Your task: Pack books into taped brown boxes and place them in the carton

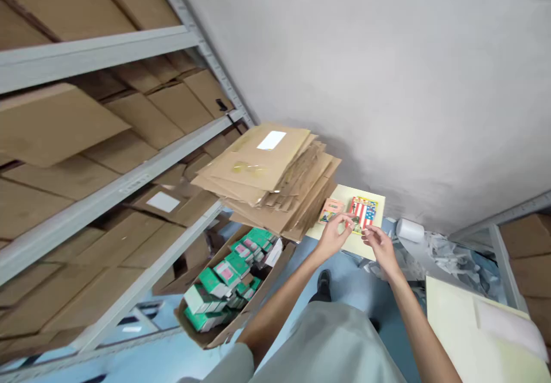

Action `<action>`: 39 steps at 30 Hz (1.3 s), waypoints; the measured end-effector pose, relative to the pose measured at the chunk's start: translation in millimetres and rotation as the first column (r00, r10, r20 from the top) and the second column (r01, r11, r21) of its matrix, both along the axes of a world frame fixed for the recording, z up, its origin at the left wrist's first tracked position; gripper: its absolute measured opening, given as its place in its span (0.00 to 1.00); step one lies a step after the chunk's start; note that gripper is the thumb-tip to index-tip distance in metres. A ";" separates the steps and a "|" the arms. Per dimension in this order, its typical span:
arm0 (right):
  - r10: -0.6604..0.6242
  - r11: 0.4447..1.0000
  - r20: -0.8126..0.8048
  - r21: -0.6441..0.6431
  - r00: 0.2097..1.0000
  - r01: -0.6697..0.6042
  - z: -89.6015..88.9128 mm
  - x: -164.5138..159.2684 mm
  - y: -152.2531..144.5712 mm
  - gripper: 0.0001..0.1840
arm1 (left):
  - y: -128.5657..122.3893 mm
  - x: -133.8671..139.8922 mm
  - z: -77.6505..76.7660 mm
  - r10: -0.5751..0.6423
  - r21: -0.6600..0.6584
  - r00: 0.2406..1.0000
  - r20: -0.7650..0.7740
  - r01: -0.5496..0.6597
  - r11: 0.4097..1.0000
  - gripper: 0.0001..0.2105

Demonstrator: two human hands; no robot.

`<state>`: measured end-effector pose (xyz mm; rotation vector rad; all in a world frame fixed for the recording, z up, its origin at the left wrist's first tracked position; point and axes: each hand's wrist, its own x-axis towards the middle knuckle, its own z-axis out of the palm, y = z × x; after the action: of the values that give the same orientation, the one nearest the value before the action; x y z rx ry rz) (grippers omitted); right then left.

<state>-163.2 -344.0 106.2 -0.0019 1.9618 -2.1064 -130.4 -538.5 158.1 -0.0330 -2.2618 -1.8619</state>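
My left hand (334, 237) is over the front edge of a pale yellow board (321, 232), its fingertips bent towards the thumb. Facing it, my right hand (382, 249) has its fingers curled in a pinch, a small gap from the left one. Whatever lies in either pinch is too small to make out. Just behind the fingertips, a colourful flat packet (369, 211) with red and white stripes and white stars on blue lies on the board. To its left is a smaller pinkish-orange packet (333, 206), partly behind my left hand.
A tall stack of brown cardboard envelopes (258, 167) stands left of the board. Below it, a carton (253, 314) holds green boxes. Shelves of cardboard boxes (163, 107) line the left. A white roll (410, 231) and crumpled wrapping (451, 256) lie right; another pale surface (451, 320) is nearer.
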 end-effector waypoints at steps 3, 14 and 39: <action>0.113 0.994 -0.017 -0.006 0.993 -0.113 23.1 -13.6 -75.8 0.37 | -74.6 12.3 19.4 0.110 0.063 0.993 -0.042 -0.107 0.992 0.12; 0.390 0.921 -0.061 0.034 0.919 -0.388 82.0 -25.0 -287.4 0.36 | -242.4 60.2 58.6 0.536 0.368 0.844 -0.021 -0.492 0.789 0.12; 0.370 0.929 0.012 -0.010 0.929 -0.370 157.5 -2.0 -299.5 0.30 | -261.2 17.2 70.7 0.522 0.782 0.831 0.191 -0.450 0.431 0.21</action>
<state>-165.1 -643.4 263.7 -0.3331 1.7780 -1.8603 -113.2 -799.7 228.9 0.6184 -0.9626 -2.2432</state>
